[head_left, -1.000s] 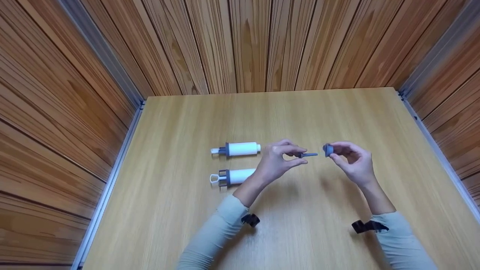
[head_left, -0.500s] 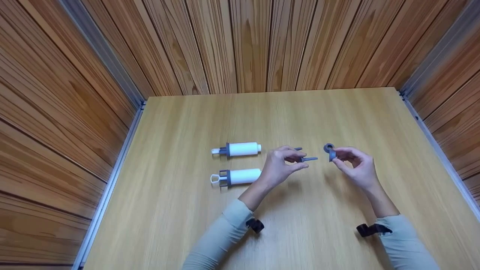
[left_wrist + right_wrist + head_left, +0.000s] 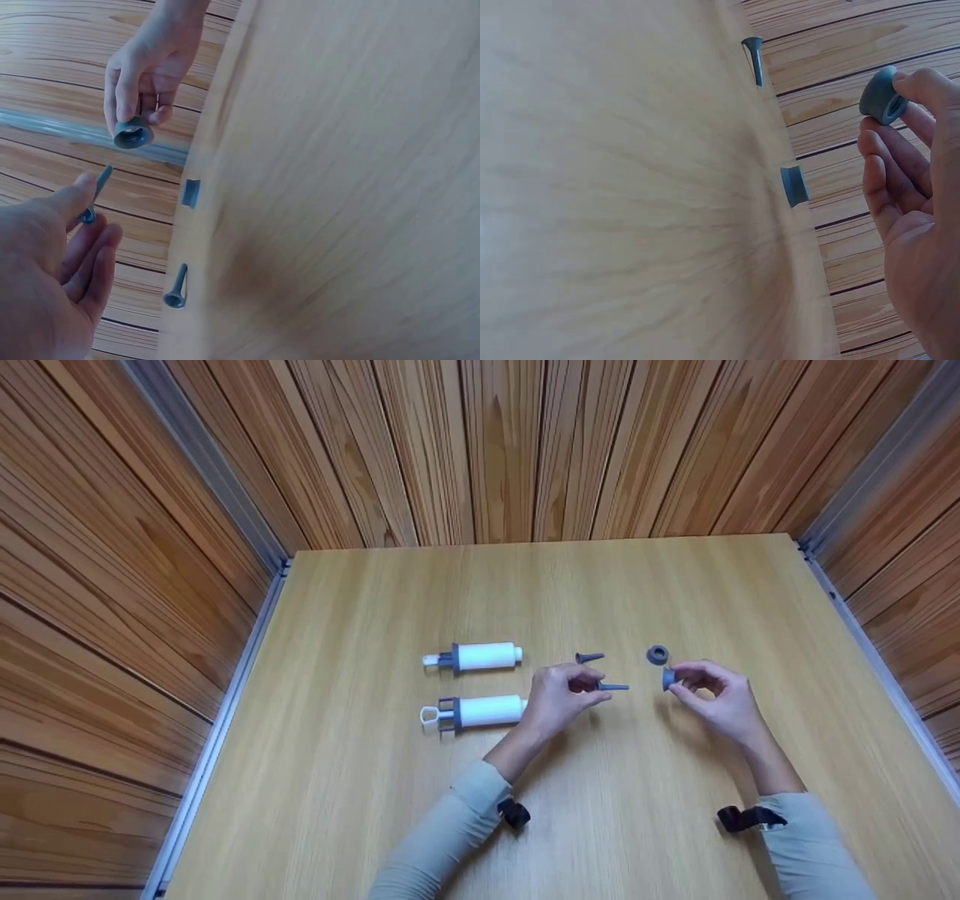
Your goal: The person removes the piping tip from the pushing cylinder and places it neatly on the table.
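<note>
My left hand [image 3: 559, 697] pinches a small grey nozzle [image 3: 615, 687] between thumb and fingers, its thin tip pointing right. My right hand [image 3: 716, 694] pinches a grey ring-shaped cap [image 3: 668, 679]; the left wrist view shows its hollow opening. Both parts are held above the table, apart from each other. On the table beyond the left hand lies a second grey nozzle [image 3: 589, 658]. A second grey ring cap [image 3: 657, 655] rests just beyond the right fingers; the right wrist view also shows this loose cap [image 3: 794, 187] and nozzle [image 3: 754, 60].
Two white syringe-like tubes with dark grey collars, the far one [image 3: 486, 657] and the near one [image 3: 487, 711], lie left of the hands. The near tube's right end is by the left hand. Wood-panelled walls [image 3: 502, 450] enclose the table [image 3: 337, 780].
Both hands have drawn nearer the body, each with its part. The second nozzle and second ring cap on the table have come into view behind them.
</note>
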A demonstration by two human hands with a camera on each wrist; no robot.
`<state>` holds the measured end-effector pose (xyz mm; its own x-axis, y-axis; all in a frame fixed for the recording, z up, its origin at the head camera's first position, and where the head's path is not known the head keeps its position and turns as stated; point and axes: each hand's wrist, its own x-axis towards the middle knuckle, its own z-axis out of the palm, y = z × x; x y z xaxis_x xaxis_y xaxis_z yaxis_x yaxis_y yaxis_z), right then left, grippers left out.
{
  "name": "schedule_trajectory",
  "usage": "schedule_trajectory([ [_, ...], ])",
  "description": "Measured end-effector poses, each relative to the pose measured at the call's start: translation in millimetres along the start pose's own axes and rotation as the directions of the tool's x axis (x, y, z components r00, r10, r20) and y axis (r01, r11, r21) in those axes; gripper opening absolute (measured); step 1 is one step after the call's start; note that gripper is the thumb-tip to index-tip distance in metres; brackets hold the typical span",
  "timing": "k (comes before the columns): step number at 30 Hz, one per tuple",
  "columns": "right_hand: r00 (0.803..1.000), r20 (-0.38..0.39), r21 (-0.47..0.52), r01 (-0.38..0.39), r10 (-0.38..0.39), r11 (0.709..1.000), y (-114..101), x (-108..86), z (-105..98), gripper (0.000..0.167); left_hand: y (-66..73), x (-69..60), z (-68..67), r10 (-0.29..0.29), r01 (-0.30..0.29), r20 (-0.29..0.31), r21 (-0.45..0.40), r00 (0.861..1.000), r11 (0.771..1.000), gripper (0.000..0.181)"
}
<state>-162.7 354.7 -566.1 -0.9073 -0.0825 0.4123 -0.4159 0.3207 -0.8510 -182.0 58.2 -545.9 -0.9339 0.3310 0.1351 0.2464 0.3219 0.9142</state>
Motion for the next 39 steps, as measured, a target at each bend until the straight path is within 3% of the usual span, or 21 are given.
schedule_trajectory([
  [7, 0.994, 0.059, -0.101, -0.083, 0.09, 0.991, 5, -6.6, -4, 0.03, -5.4, -1.9, 7.5, -0.028, 0.029, -0.015, 0.105, 0.999, 0.994, 0.029],
  [15, 0.988, 0.072, -0.111, -0.127, 0.135, 0.986, 14, -9.0, -5, 0.032, -9.7, -3.2, 11.7, -0.052, 0.051, -0.001, 0.243, 0.999, 0.969, 0.024],
  [26, 0.971, 0.142, -0.223, -0.158, 0.192, 0.962, 19, -11.0, -9, 0.032, -20.1, -3.4, 16.2, -0.021, 0.056, -0.075, 0.495, 0.997, 0.867, 0.022],
  [34, 0.957, 0.163, -0.282, -0.189, 0.241, 0.941, 22, -8.8, -11, 0.034, -23.4, -1.2, 18.7, -0.048, 0.096, -0.1, 0.553, 0.994, 0.827, 0.026],
  [39, 0.955, 0.161, -0.294, -0.194, 0.249, 0.936, 23, -5.7, -11, 0.032, -21.8, 0.4, 19.2, -0.052, 0.098, -0.092, 0.607, 0.994, 0.789, 0.026],
])
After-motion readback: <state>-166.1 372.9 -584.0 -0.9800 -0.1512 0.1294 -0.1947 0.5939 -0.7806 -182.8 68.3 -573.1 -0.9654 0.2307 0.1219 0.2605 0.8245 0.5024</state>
